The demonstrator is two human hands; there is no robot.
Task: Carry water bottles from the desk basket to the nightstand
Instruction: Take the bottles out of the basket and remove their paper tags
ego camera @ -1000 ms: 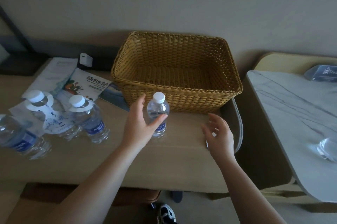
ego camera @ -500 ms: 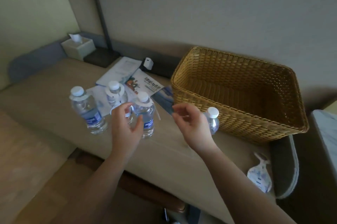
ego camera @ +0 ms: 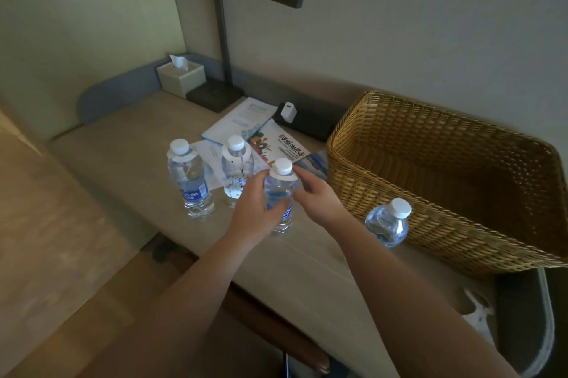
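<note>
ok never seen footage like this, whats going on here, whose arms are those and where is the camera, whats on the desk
There is no machine here. The arms belong to a person, and the single camera is worn on their head, looking forward and down, so you see the scene as they do.

On the desk stand four water bottles. The left hand is wrapped around the nearest bottle, which stands on the desk, and the right hand reaches its neck from the other side. Two more bottles stand behind on the left, and a fourth bottle stands beside the wicker basket, which looks empty.

Further back lie leaflets, a tissue box, a white charger and a desk lamp.
</note>
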